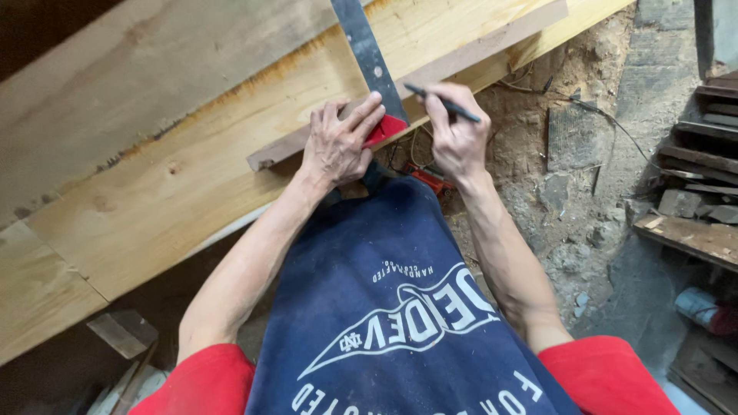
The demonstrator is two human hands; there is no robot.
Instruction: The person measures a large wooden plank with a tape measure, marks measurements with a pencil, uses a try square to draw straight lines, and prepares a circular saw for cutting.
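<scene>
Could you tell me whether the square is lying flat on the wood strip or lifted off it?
Flat: the left hand presses the square onto the wood strip.
</scene>
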